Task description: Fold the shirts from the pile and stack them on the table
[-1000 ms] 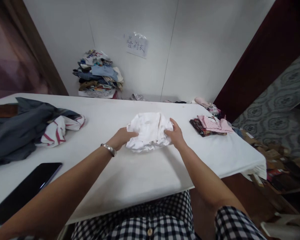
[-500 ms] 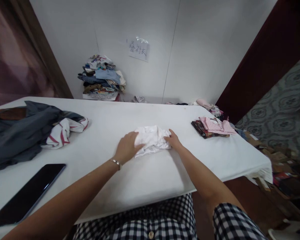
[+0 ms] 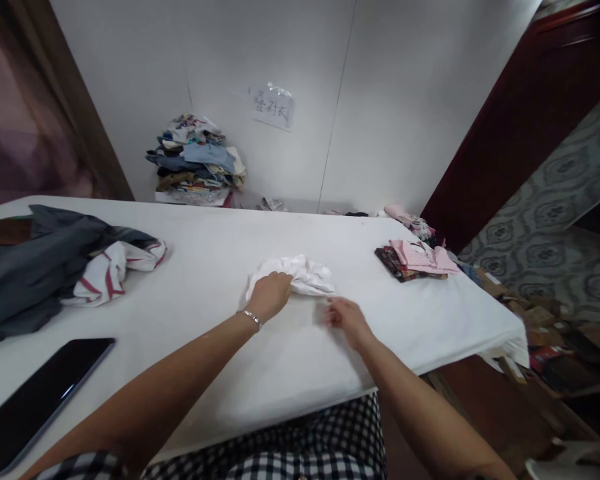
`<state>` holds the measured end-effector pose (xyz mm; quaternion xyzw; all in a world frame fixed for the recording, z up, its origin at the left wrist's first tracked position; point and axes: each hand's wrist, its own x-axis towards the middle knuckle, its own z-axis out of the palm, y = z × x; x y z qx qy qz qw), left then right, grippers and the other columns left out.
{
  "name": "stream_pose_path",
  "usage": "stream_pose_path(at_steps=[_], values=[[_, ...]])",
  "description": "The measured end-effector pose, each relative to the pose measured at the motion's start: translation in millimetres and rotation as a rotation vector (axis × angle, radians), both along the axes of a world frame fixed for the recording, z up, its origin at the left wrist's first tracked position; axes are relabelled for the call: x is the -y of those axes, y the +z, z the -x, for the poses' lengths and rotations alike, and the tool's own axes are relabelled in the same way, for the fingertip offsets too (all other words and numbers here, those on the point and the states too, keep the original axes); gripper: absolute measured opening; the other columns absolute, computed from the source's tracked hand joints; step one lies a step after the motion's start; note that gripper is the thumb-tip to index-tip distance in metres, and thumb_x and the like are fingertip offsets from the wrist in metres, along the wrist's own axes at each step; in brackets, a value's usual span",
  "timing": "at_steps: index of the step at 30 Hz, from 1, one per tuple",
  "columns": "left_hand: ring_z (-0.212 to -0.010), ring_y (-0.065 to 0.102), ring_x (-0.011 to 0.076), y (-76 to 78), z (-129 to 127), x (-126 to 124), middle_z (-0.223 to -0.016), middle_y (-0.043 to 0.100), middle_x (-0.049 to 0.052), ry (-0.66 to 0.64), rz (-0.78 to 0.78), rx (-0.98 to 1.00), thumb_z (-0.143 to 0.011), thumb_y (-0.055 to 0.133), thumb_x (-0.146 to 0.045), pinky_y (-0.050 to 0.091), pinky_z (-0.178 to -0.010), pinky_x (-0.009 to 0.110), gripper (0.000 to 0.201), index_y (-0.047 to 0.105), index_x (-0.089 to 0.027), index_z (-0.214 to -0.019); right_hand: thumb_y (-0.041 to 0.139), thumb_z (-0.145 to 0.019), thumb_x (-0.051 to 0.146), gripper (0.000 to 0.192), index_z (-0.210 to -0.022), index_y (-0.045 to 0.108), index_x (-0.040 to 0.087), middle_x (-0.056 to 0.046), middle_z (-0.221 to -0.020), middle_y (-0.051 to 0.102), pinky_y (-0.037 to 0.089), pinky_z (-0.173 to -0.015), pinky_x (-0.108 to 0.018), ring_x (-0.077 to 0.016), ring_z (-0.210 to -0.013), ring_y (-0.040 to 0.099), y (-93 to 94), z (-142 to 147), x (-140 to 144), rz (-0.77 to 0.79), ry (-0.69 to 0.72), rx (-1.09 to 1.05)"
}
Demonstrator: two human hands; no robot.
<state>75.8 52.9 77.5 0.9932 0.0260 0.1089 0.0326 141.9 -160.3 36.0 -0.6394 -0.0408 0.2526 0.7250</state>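
My left hand (image 3: 271, 294) rests on the white cloth (image 3: 300, 275), fingers curled over its near left edge, pressing it on the table (image 3: 215, 267). Whether the fingers pinch fabric or just lie on top, I cannot tell. Silver bracelet (image 3: 250, 317) on that wrist.

My right hand (image 3: 344, 318) is off the cloth, just beside its near right corner, low over the table. It is blurred; fingers look loosely spread, holding nothing.

The cloth is bunched and crumpled, lying mid-table, slightly right of centre, far side of my hands.

Left part of the table: a grey garment (image 3: 35, 260) in a heap, with a white cloth with red stripes (image 3: 111, 270) against its right side, touching it. Near left corner: a dark phone (image 3: 35, 400), screen up, flat, well apart from my hands.

Right side of the table: a small folded stack (image 3: 413, 259), pink piece on top of a darker patterned one, well apart from the white cloth.

Behind the table, against the wall: a tall clothes pile (image 3: 196, 160), mixed colours. A paper sign (image 3: 273, 107) is on the wall, up and right of that pile. More small clothes (image 3: 410, 220) lie past the table's far right corner.

My checked shirt (image 3: 300, 447) shows at the bottom edge.
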Motion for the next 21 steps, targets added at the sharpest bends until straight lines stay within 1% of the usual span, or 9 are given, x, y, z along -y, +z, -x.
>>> stream_pose_path(at_steps=[2,3,5,8,11,13,17,19,21], values=[[-0.094,0.056,0.0238,4.7,3,4,-0.095,0.065,0.010,-0.010,-0.002,0.013,-0.089,0.035,-0.016,0.044,-0.074,0.035,0.028,0.060,-0.016,-0.102,0.070,-0.074,0.048,0.042,-0.101,0.058,0.018,-0.009,-0.088,0.069,0.055,-0.066,-0.037,-0.0214,-0.074,0.069,1.1,16,-10,-0.130,0.180,-0.198],[-0.094,0.056,0.0235,5.4,6,7,-0.094,0.065,0.009,-0.028,-0.006,0.013,-0.089,0.035,-0.016,0.044,-0.075,0.035,0.027,0.059,-0.016,-0.100,0.069,-0.075,0.049,0.043,-0.103,0.057,0.019,-0.010,-0.093,0.069,0.056,-0.069,-0.039,-0.0218,-0.079,0.069,2.2,20,-18,-0.200,0.229,-0.258],[-0.092,0.057,0.0231,3.6,13,17,-0.092,0.064,0.008,-0.079,-0.018,0.005,-0.089,0.037,-0.016,0.044,-0.075,0.035,0.025,0.059,-0.017,-0.098,0.067,-0.078,0.052,0.043,-0.103,0.057,0.019,-0.009,-0.096,0.068,0.057,-0.071,-0.039,-0.0201,-0.081,0.068,4.3,20,-38,-0.311,0.245,-0.328],[-0.090,0.058,0.0239,-6.0,24,29,-0.093,0.065,0.009,-0.145,-0.042,-0.019,-0.088,0.040,-0.016,0.046,-0.074,0.036,0.023,0.061,-0.016,-0.098,0.068,-0.077,0.045,0.036,-0.096,0.058,0.017,-0.004,-0.082,0.067,0.055,-0.057,-0.029,-0.0147,-0.064,0.063,2.9,16,-70,-0.404,0.121,-0.382],[-0.091,0.060,0.0262,-20.2,32,30,-0.097,0.066,0.010,-0.158,-0.061,-0.007,-0.088,0.040,-0.014,0.049,-0.075,0.039,0.026,0.062,-0.015,-0.101,0.073,-0.069,0.024,0.027,-0.089,0.057,0.017,0.002,-0.065,0.061,0.044,-0.041,-0.019,-0.0117,-0.052,0.056,-4.8,17,-94,-0.456,-0.088,-0.367],[-0.096,0.060,0.0272,-28.5,35,25,-0.104,0.067,0.012,-0.154,-0.054,0.059,-0.087,0.039,-0.013,0.050,-0.080,0.041,0.030,0.062,-0.014,-0.107,0.069,-0.062,0.012,0.029,-0.087,0.057,0.018,0.004,-0.062,0.060,0.040,-0.038,-0.018,-0.0120,-0.050,0.055,-8.8,19,-103,-0.479,-0.145,-0.339],[-0.117,0.055,0.0297,-33.2,43,18,-0.130,0.058,0.015,-0.230,-0.034,0.347,-0.087,0.043,-0.023,0.046,-0.095,0.047,0.043,0.052,-0.016,-0.128,0.059,-0.056,0.005,0.034,-0.086,0.059,0.020,0.002,-0.065,0.064,0.043,-0.042,-0.020,-0.0142,-0.053,0.059,-0.4,14,-96,-0.586,-0.078,-0.279],[-0.125,0.050,0.0296,-32.2,52,18,-0.139,0.052,0.011,-0.315,-0.040,0.476,-0.087,0.046,-0.028,0.042,-0.102,0.050,0.054,0.040,-0.023,-0.141,0.058,-0.054,0.005,0.034,-0.085,0.060,0.019,0.002,-0.065,0.065,0.042,-0.042,-0.019,-0.0126,-0.052,0.058,12.2,5,-82,-0.623,-0.080,-0.265],[-0.126,0.050,0.0280,-36.1,63,19,-0.141,0.050,0.007,-0.370,-0.032,0.536,-0.085,0.048,-0.028,0.043,-0.102,0.050,0.067,0.025,-0.031,-0.148,0.060,-0.051,0.005,0.034,-0.083,0.061,0.018,0.001,-0.066,0.066,0.042,-0.042,-0.018,-0.0114,-0.050,0.057,27.0,-8,-62,-0.628,-0.118,-0.253]])
